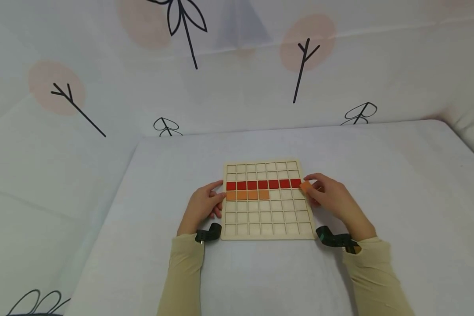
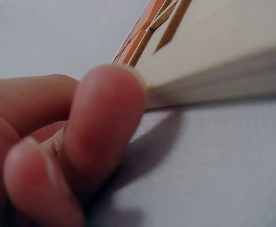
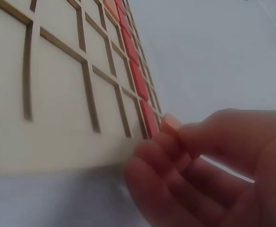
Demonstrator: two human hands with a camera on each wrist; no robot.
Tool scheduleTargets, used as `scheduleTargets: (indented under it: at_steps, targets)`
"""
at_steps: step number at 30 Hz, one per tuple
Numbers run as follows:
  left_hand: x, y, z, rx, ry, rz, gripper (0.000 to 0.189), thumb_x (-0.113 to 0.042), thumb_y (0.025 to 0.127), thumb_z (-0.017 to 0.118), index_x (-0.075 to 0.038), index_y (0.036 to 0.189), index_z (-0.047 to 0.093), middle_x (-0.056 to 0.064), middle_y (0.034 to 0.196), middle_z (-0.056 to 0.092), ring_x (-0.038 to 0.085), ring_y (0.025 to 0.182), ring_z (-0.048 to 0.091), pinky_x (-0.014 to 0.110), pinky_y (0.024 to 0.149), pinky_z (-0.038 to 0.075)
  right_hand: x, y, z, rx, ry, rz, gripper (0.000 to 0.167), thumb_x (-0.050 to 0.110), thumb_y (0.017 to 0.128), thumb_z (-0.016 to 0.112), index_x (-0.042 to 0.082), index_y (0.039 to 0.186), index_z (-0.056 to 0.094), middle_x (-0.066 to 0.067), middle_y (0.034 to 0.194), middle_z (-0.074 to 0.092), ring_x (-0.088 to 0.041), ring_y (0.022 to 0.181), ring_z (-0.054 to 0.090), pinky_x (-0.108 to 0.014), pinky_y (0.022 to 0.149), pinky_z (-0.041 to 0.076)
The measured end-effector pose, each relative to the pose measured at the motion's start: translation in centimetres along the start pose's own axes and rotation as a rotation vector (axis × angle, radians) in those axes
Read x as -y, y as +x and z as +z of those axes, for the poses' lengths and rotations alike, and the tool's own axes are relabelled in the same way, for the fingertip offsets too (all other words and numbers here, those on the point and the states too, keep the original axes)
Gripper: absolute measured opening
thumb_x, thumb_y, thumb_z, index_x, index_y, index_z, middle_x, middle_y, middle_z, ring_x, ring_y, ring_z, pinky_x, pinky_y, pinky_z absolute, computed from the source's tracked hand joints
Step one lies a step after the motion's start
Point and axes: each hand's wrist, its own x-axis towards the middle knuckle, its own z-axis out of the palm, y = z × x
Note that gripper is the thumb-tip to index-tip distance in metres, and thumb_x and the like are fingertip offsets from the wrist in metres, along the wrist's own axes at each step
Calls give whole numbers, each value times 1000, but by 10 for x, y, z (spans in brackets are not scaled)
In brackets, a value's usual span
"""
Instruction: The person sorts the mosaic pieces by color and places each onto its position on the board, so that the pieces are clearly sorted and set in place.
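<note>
A square wooden grid board (image 1: pixel 266 229) lies on the white cloth between both hands. Red square tiles (image 1: pixel 252 185) fill its third row from the far side. Below them, several orange tiles (image 1: pixel 242 195) stand side by side in the left part of a row. My right hand (image 1: pixel 333 195) pinches another orange tile (image 1: pixel 306 186) between thumb and fingers at the board's right edge, beside the last red tile (image 3: pixel 149 118). The left hand (image 1: pixel 200 204) touches the board's left edge near the orange row, its lower fingers bent beside it.
A white cloth (image 1: pixel 142 272) covers the surface under the board. Behind it hangs a pale fabric (image 1: pixel 245 101) with black plant drawings and pink spots. Dark wrist cameras (image 1: pixel 210 232) sit close to the board's near corners.
</note>
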Motion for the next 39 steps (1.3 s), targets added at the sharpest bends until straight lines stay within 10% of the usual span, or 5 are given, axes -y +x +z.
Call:
scheduleTargets:
  at_steps: [22,39]
  targets:
    - [-2,-1,1,9,23,16,49,-29,87,58,-26,133,42,8,62,59,22,47,59,29,44,46,10,2,20,75,191,-56,41,13,86,59,2,124,48,-9,91,62,-13,67,62,-27,63,51]
    - [2,-1,3,10,7,14,51,-30,87,58,-27,134,40,8,64,59,22,48,59,30,45,47,18,5,41,-19,-35,-177,32,19,84,61,8,114,58,-3,92,62,-18,82,57,-37,74,45]
